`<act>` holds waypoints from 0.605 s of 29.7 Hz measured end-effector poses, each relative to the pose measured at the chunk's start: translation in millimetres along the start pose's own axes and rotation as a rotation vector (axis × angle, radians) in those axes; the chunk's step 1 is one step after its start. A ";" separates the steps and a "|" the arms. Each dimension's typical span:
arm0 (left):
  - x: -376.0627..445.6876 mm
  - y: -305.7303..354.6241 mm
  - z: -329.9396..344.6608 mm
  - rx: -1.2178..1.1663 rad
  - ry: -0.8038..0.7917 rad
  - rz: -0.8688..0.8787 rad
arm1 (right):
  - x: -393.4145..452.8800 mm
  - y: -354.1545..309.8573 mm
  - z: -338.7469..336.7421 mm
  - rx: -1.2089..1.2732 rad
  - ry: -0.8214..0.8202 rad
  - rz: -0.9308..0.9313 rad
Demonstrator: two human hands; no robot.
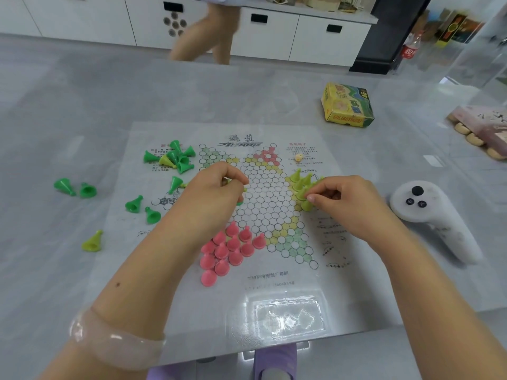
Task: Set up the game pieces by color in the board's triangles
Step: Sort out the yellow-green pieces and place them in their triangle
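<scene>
The person is working over the board (225, 303), a printed sheet lying flat on the desk (82, 105). The right hand (348, 204) is pinching a yellow-green piece (306, 204) between thumb and fingertips, setting it among the yellow-green pieces (300, 182) already standing in the triangle at the board's right edge. The left hand (216, 185) is curled over the board's left side, holding what look like spare pieces; only slivers of green and yellow are showing past its fingers.

The pink pieces (227, 250) are filling the triangle nearest the board's front edge, so that color looks finished. Dark green pieces (178, 157) are lying tipped in a heap at the board's far left corner, with more scattered off its left edge, and a stray yellow-green piece (93, 241) is lying on the desk beyond.

To do this step well, I'd say the piece should be coming straight down onto its own circle, fingers releasing upward. The neighbors are standing close, and a sideways brush could topple them.
</scene>
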State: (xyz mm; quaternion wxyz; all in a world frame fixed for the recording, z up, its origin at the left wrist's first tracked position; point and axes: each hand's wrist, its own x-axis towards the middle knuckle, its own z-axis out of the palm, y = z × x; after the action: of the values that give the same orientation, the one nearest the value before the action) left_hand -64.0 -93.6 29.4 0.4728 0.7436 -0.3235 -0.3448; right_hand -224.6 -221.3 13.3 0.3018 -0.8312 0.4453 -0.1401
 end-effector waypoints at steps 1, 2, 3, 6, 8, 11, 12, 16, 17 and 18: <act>0.3 0.0 0.1 0.001 0.000 -0.001 | 0.1 0.2 0.1 -0.005 -0.002 -0.003; 0.5 0.2 0.2 0.001 0.000 -0.001 | 0.1 0.6 0.2 -0.007 -0.003 -0.004; 0.6 0.2 0.3 0.001 0.000 -0.001 | 0.1 1.0 0.2 -0.006 -0.005 -0.004; 0.7 0.5 0.4 -0.002 0.001 -0.002 | 0.1 2.5 0.3 0.002 -0.004 -0.004; 0.5 0.5 0.1 0.001 0.000 -0.005 | 0.6 2.9 0.7 0.014 -0.003 -0.007; 0.0 0.2 -0.3 0.004 -0.001 -0.004 | 1.0 3.9 1.0 0.016 -0.005 -0.010; -0.2 0.3 -0.3 0.004 -0.002 -0.004 | 1.1 4.5 0.9 0.016 -0.005 -0.012; 0.2 0.6 -0.3 0.008 -0.002 -0.006 | 0.7 6.1 0.6 0.034 -0.006 -0.012; 0.3 0.6 -0.4 0.009 -0.002 -0.006 | 0.9 6.2 0.7 0.035 -0.007 -0.012; 0.3 0.5 -0.6 0.008 -0.001 -0.006 | 1.0 6.3 0.9 0.033 -0.008 -0.013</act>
State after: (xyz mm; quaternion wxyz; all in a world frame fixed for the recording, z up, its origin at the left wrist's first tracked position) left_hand -63.4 -93.8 30.0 0.4687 0.7461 -0.3230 -0.3454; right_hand -227.6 -224.4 8.7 0.3164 -0.8296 0.4364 -0.1458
